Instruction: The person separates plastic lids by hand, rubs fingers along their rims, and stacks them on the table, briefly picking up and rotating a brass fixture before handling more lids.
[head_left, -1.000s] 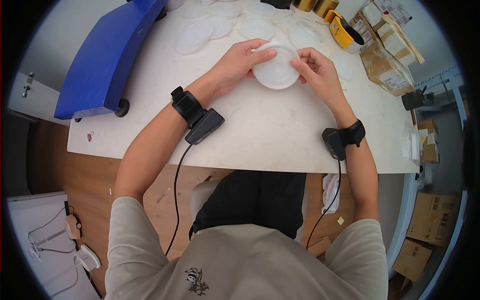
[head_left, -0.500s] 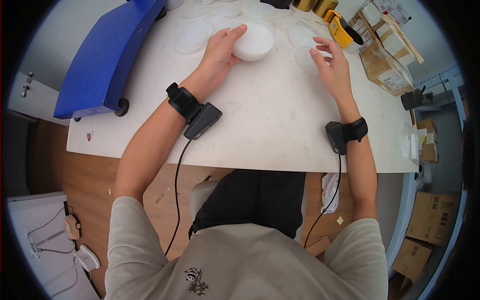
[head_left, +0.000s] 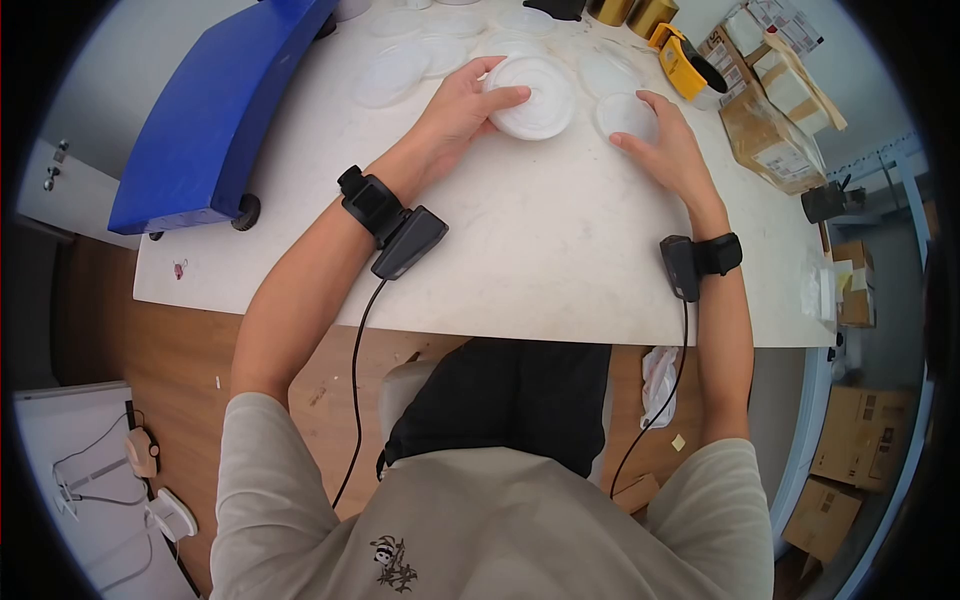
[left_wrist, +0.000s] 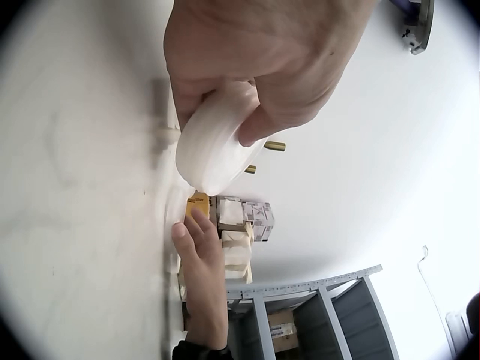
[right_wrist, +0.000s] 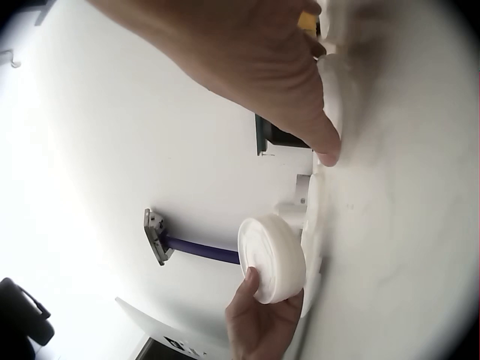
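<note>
In the head view my left hand (head_left: 460, 110) grips a thick, round, white plastic disc (head_left: 545, 112), its thumb lying across the ringed face. The left wrist view shows that disc (left_wrist: 217, 142) from the side, as deep as a shallow tub, tilted and raised off the table. Whether it is a lidded tub or stacked lids I cannot tell. My right hand (head_left: 672, 155) is spread at a clear round lid (head_left: 622, 118) on the table, thumb by its near edge and fingers by its far right edge.
More clear round lids (head_left: 390, 82) are scattered at the back of the white table (head_left: 480, 260). A blue machine (head_left: 215, 120) stands left. At the right are a yellow tape dispenser (head_left: 680, 62) and taped cardboard boxes (head_left: 770, 130).
Both hands held the disc at first. The right hand let go and moved right to a lid on the table. The left hand carried the disc left, then slightly right again, turning its face up.
</note>
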